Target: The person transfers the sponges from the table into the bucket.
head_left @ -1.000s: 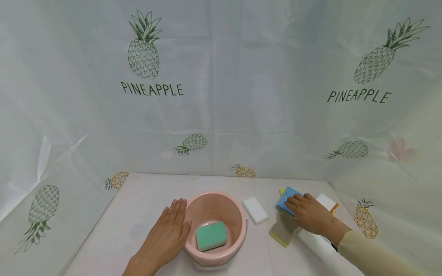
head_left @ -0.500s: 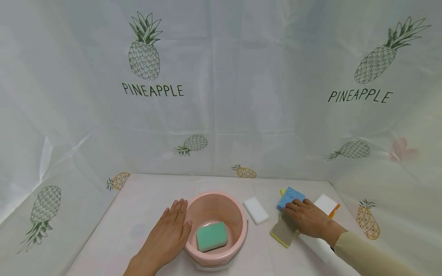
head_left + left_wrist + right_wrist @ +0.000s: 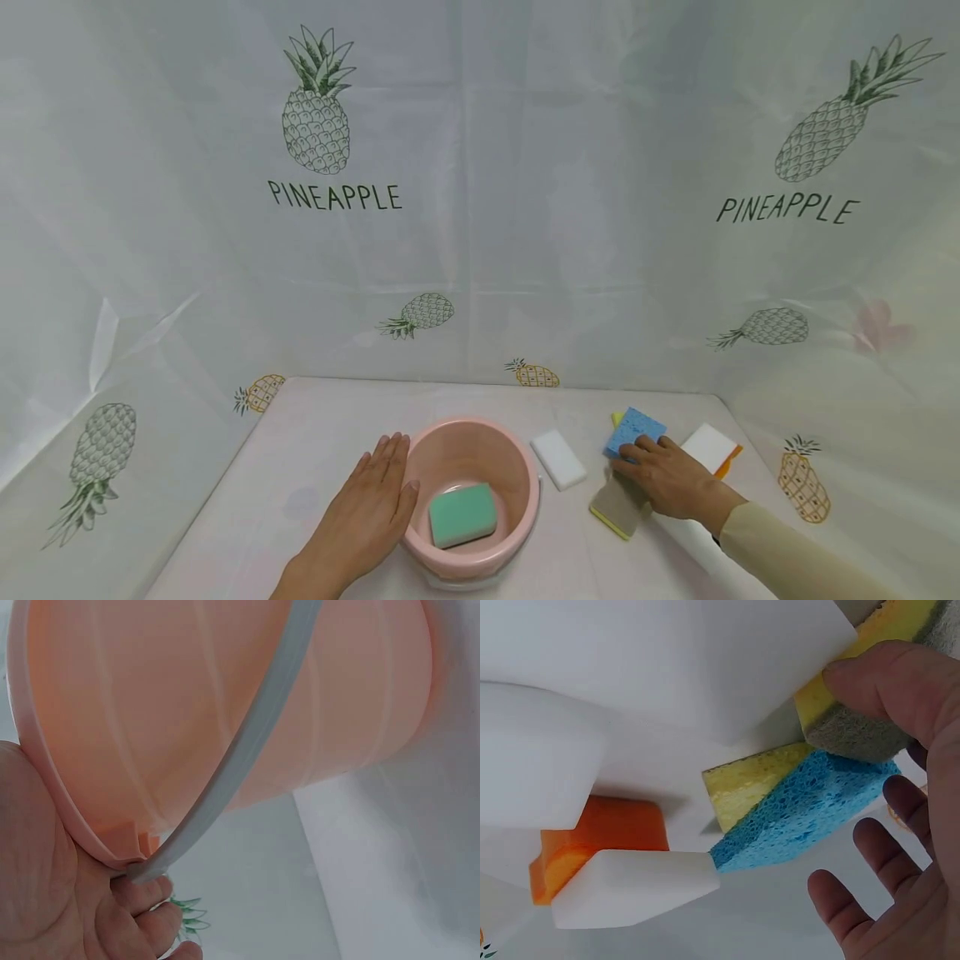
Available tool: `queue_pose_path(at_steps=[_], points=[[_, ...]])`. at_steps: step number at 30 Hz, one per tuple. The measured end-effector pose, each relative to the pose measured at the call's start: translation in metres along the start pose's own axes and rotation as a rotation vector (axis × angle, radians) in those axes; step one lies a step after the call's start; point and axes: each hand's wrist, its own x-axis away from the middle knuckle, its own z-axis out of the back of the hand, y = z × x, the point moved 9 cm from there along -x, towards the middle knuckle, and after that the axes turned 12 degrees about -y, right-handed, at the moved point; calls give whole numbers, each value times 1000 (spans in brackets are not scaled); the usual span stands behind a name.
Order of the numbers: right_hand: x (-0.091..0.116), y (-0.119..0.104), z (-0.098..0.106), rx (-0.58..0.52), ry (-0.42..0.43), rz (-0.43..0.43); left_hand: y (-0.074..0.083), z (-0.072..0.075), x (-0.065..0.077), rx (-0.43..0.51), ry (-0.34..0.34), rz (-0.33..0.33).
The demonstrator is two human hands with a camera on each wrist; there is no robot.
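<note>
Right hand (image 3: 671, 479) has drawn slightly down from the blue sponge (image 3: 637, 431), over which its fingers lay one second earlier; left hand (image 3: 365, 508) and bucket (image 3: 531, 508) have kept their places.

Observed at right of frame: right hand is over the grey-yellow sponge (image 3: 619, 502), fingertips at the blue sponge's lower edge. Right wrist view shows its thumb across the yellow layer and the other visible fingers loosely bent and parted; no firm grip is evident, and whether the thumb presses cannot be told. The blue sponge lies partly over a yellow sponge (image 3: 742, 784). To the right of the hand, a white block (image 3: 708, 448) rests against an orange piece (image 3: 626, 825).

Observed at lower centre: bucket stands upright, green sponge (image 3: 462, 515) inside on its floor. Left hand, fingers straight, lies against the bucket's left rim, grasping nothing. Left wrist view shows the grey handle (image 3: 232, 769) hanging across the outer wall. A white sponge (image 3: 558, 460) lies just beside the bucket, on its right.
</note>
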Motion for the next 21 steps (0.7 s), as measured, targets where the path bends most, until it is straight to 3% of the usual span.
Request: queue_pose_path(at_steps=[12,17,21], points=[[-1,10,6,-224,-13,-105,0,2,1,6,-3,3],[2,14,15,-258,-4,-147,0,2,1,9,-5,5],[7,18,26,-230,63,-156,-1,1,1,12,-15,3]])
